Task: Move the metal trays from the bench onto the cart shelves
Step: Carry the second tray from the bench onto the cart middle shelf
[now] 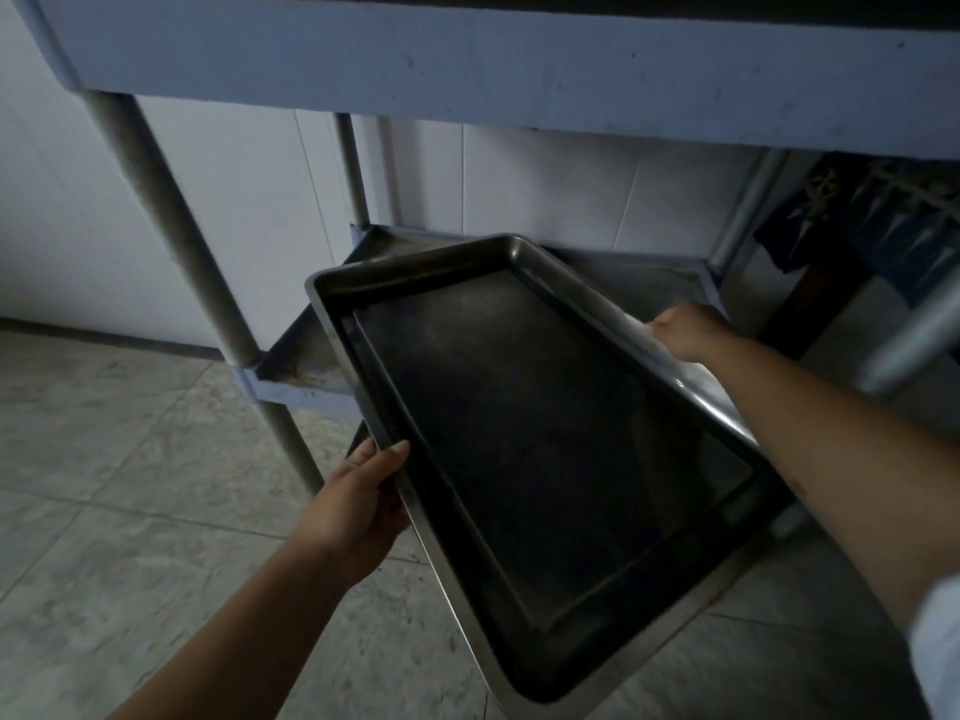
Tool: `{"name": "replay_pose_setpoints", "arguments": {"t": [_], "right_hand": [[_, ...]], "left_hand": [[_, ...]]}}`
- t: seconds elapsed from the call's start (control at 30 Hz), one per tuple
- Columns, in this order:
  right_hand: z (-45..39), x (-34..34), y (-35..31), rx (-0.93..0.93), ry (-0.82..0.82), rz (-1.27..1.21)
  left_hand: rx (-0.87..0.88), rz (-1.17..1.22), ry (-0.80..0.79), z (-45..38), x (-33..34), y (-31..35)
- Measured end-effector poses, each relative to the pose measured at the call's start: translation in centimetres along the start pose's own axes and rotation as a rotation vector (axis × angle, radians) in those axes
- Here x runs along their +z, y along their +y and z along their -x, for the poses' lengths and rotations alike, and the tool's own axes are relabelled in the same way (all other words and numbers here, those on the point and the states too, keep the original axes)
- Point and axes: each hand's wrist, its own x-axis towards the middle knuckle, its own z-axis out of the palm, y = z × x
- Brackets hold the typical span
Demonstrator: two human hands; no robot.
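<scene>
A dark rectangular metal tray (524,433) fills the middle of the view, held between both hands. My left hand (358,506) grips its left long rim, thumb on top. My right hand (685,332) holds the right rim near the far corner. The tray's far end lies over the cart's lower shelf (660,285), a steel shelf with a raised lip. Its near end sticks out over the floor and tilts slightly. I cannot tell whether the far end rests on the shelf.
The cart's upper shelf (467,59) spans the top of the view. Round steel legs (171,226) stand at the left and at the back (353,168). A white tiled wall is behind, grey floor tiles below. Dark items on a rack (883,215) sit at right.
</scene>
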Motion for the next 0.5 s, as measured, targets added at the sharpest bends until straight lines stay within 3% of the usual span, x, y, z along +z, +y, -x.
{"name": "replay_pose_setpoints", "arguments": {"t": [0.27, 0.5], "right_hand": [[-0.2, 0.7, -1.5, -0.106, 0.044, 0.102], [0.1, 0.9, -4.2, -0.150, 0.097, 0.074]], "left_hand": [[0.094, 0.044, -0.095, 2.6, -0.9, -1.9], [0.127, 0.071, 0.004, 3.4, -0.7, -3.3]]}}
